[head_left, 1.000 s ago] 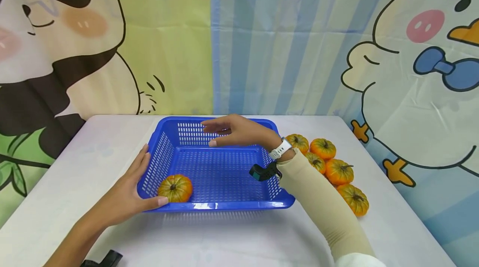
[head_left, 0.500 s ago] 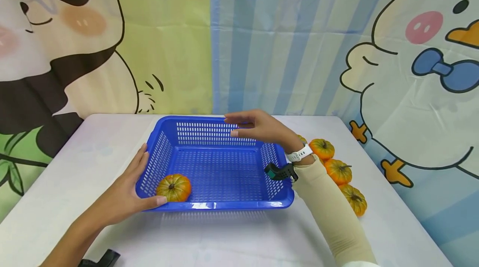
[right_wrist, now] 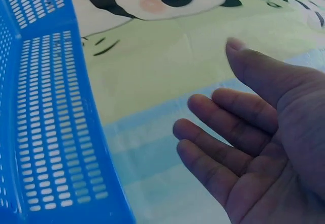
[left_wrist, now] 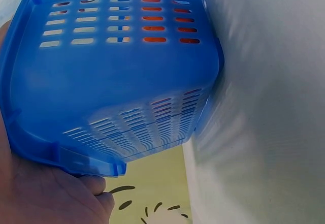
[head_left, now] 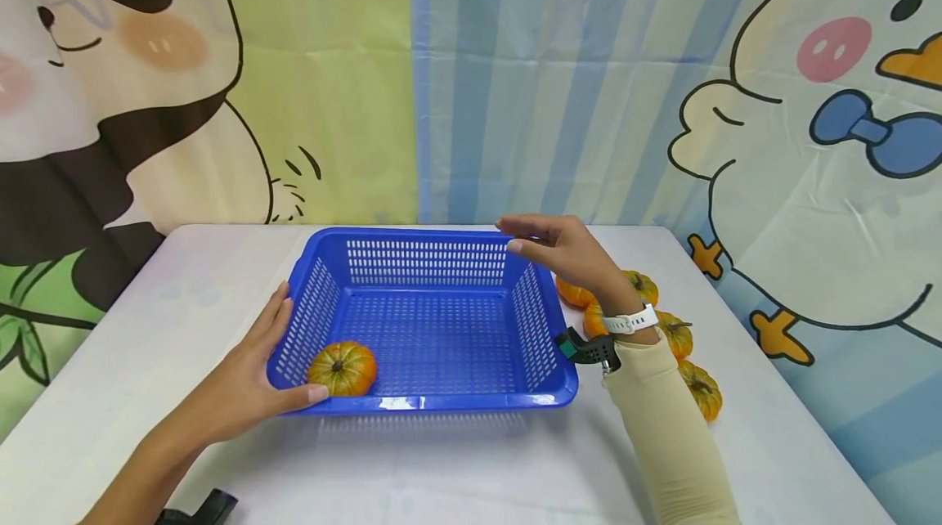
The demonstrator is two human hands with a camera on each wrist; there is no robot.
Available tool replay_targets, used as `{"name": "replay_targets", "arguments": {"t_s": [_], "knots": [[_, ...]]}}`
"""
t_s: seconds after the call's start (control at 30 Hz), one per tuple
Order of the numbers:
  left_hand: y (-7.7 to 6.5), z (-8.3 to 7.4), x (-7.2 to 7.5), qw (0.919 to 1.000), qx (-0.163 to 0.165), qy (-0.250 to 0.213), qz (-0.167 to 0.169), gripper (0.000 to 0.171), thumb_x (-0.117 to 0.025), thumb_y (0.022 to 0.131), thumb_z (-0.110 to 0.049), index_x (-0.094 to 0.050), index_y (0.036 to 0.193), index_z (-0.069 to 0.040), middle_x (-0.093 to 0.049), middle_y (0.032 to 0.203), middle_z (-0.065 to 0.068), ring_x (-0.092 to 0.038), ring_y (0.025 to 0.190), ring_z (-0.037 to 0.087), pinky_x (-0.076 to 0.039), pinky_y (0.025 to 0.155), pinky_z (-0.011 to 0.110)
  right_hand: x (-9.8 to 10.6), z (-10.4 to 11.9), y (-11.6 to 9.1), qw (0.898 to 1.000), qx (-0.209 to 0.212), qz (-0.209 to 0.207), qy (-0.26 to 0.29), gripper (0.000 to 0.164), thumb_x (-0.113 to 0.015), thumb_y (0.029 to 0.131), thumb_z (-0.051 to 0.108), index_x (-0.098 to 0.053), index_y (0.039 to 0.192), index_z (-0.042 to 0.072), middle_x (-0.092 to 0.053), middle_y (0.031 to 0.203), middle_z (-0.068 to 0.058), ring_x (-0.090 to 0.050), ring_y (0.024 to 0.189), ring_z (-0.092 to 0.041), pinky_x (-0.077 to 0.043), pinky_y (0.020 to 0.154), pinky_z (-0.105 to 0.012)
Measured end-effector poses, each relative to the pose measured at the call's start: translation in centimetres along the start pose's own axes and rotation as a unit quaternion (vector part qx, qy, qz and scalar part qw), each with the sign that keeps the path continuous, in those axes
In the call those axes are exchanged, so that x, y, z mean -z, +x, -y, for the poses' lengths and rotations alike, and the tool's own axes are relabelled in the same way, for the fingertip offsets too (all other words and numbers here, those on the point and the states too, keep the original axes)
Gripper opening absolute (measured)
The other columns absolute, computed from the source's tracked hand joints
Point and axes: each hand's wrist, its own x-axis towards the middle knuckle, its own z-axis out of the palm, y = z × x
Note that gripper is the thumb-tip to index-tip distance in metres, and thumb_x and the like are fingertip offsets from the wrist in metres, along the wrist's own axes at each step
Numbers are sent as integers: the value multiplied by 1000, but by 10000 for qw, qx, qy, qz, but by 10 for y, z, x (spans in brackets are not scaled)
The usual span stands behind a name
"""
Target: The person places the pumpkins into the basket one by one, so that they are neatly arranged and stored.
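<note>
A blue plastic basket (head_left: pixel 441 404) with slotted walls stands on the white table, holding one small orange-green pumpkin (head_left: pixel 343 369) in its near left corner. My left hand (head_left: pixel 243 390) holds the basket at that corner, its thumb over the front rim and fingers along the left side. In the left wrist view, this hand (left_wrist: pixel 56 196) lies against the rim. My right hand (head_left: pixel 570 255), holding nothing, is over the back right of the basket, fingers extended to the left. The right wrist view shows this hand (right_wrist: pixel 244 148) with fingers loosely spread and the palm bare.
Several small pumpkins (head_left: pixel 700 388) lie grouped on the table right of the basket, partly hidden by my right hand and wrist. A cartoon-printed curtain (head_left: pixel 515 83) hangs behind the white table (head_left: pixel 412 476).
My right hand has moved right, from above the basket's middle to its back right rim near the pumpkins. My left hand, the basket and the pumpkin inside stay in place.
</note>
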Motion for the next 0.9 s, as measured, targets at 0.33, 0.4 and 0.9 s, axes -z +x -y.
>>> {"name": "replay_targets", "arguments": {"t_s": [0.33, 0.4, 0.9], "knots": [[1, 2, 1, 10000, 4, -15, 6, 118, -79, 77, -42, 2, 156, -10, 15, 161, -4, -1, 144, 46, -18, 98, 78, 9, -33, -16, 9925, -93, -1220, -49, 40, -59, 98, 25, -60, 135, 9, -64, 126, -7, -59, 118, -21, -47, 98, -39], [2, 2, 0, 10000, 21, -2, 30, 118, -79, 77, -42, 3, 156, -10, 16, 161, -4, -1, 144, 46, -18, 98, 78, 11, -40, -19, 9903, -208, -1374, -76, 43, -59, 98, 28, -58, 136, 8, -63, 127, -8, -59, 119, -22, -48, 97, -39], [1, 2, 0, 10000, 5, 26, -12, 119, -80, 77, -43, 2, 156, -8, 15, 161, -1, -1, 143, 48, -18, 98, 78, 18, -69, -28, 9834, -642, -1647, -407, 54, -61, 96, 35, -53, 140, 4, -61, 130, -13, -61, 115, -26, -51, 93, -38]]}}
